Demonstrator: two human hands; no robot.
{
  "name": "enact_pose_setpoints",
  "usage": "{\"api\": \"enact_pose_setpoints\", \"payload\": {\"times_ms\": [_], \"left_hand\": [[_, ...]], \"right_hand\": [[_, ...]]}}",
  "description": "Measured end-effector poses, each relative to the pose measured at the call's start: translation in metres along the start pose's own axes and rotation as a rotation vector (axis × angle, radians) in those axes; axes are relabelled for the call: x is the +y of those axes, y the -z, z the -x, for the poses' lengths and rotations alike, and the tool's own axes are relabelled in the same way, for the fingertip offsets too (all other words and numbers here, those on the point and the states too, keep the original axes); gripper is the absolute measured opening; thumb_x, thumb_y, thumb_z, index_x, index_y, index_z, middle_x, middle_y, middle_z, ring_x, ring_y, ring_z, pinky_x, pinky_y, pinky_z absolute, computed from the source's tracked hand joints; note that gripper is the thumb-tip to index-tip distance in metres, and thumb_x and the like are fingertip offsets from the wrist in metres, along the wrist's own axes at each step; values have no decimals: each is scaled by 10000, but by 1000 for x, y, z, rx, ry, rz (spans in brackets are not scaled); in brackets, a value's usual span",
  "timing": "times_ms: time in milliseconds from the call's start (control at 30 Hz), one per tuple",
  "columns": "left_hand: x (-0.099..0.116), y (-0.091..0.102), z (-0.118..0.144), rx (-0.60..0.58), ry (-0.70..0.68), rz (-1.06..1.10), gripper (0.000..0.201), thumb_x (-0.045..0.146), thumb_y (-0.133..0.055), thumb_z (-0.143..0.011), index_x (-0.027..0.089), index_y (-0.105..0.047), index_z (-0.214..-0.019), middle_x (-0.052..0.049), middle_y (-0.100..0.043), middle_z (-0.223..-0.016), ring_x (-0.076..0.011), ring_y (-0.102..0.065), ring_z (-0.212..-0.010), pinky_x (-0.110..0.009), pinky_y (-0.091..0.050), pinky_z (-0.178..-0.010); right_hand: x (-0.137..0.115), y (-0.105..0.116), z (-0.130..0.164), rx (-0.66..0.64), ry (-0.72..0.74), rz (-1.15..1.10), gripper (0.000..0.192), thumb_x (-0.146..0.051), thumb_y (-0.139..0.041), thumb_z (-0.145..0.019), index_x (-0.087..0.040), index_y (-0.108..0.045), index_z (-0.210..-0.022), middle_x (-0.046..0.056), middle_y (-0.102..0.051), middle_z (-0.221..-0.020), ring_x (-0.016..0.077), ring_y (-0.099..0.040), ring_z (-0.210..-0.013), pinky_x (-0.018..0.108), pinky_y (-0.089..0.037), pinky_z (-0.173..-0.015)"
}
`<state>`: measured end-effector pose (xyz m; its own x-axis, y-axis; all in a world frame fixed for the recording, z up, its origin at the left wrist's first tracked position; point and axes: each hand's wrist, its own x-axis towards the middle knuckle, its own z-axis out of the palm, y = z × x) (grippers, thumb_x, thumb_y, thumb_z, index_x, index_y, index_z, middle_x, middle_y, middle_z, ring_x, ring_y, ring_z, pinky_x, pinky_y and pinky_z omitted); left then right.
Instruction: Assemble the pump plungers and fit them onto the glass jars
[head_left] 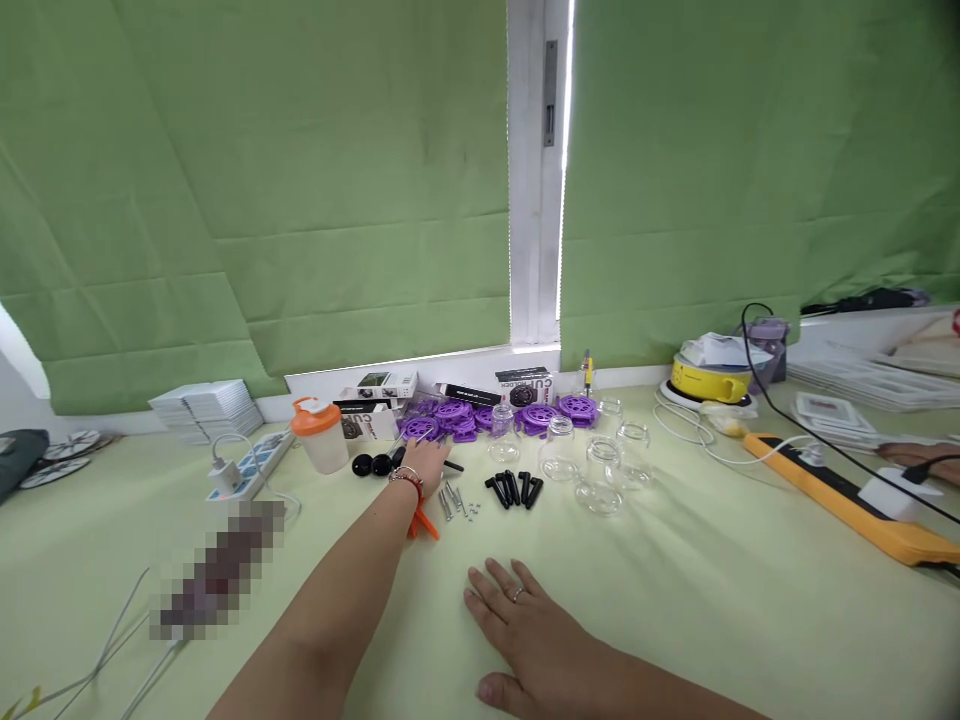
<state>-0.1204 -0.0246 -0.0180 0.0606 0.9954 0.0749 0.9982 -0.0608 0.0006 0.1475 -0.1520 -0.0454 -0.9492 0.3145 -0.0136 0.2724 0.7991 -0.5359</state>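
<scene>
Left hand [426, 462]: open, reaching flat over the purple discs [450, 417].
Right hand [525, 625]: open, fingers spread, palm down on the cloth [675, 580].
Nearby: clear round jars [600, 465], black pegs [514, 488], metal screws [452, 499].

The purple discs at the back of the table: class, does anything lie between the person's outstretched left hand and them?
Nothing visible does. The left hand already reaches the near edge of the purple discs. The black knobs lie to its left and the metal screws nearer the person, both off that line.
</scene>
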Motion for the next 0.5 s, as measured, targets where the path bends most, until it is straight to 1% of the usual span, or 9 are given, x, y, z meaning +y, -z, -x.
{"api": "enact_pose_setpoints", "payload": {"times_ms": [67,133,200,267,300,367,433,500], "left_hand": [[1,-1,1,37,10,74,279,102,-573,-683,197,-621,-942,-111,-644,-975,-313,-516,-1053,-548,-179,-1010],[2,2,3,86,13,179,281,88,-596,-654,208,-624,-907,-90,-641,-950,-305,-505,-1064,-543,-142,-1030],[2,8,7,143,11,317,310,66,-617,-619,210,-631,-893,-82,-634,-947,-301,-495,-1084,-530,-133,-1043],[0,17,14,209,14,486,349,50,-626,-598,210,-636,-908,-80,-624,-975,-295,-492,-1098,-514,-156,-1051],[-2,22,19,245,21,582,372,51,-628,-596,212,-634,-932,-79,-618,-1001,-289,-495,-1098,-503,-182,-1051],[-6,32,31,325,56,794,430,82,-633,-615,215,-606,-1022,-82,-598,-1062,-273,-514,-1075,-477,-291,-1014],[-12,38,45,403,125,1027,447,134,-630,-651,206,-559,-1086,-84,-594,-1050,-253,-562,-996,-449,-419,-915],[-17,41,62,481,212,1266,401,165,-602,-691,194,-525,-1084,-72,-597,-990,-223,-604,-913,-410,-493,-823]], "right_hand": [[0,0,0,-6,-7,-1,741,-564,-355,-888,-213,-73,-1476,99,-7,-1529,326,47,-1399,553,54,-1109],[-1,1,0,-10,-15,-1,744,-571,-353,-885,-211,-78,-1476,99,-5,-1530,322,51,-1399,547,61,-1110],[-3,1,1,-13,-21,-3,743,-571,-356,-883,-210,-91,-1476,98,-10,-1531,320,47,-1401,542,61,-1111],[-4,1,1,-8,-25,-2,744,-564,-369,-881,-207,-101,-1477,97,-21,-1533,318,41,-1402,537,55,-1112],[-4,1,1,1,-27,-1,741,-554,-376,-882,-203,-108,-1477,99,-34,-1535,316,30,-1404,533,46,-1115],[-3,-1,-2,41,-42,5,708,-509,-385,-892,-181,-150,-1474,110,-93,-1534,307,-35,-1408,512,5,-1125],[-1,-3,-10,131,-76,12,641,-436,-397,-899,-146,-250,-1451,132,-208,-1513,288,-163,-1392,471,-84,-1130],[1,-4,-26,257,-125,14,558,-371,-418,-888,-125,-379,-1388,147,-352,-1450,268,-316,-1324,421,-214,-1097]]}}
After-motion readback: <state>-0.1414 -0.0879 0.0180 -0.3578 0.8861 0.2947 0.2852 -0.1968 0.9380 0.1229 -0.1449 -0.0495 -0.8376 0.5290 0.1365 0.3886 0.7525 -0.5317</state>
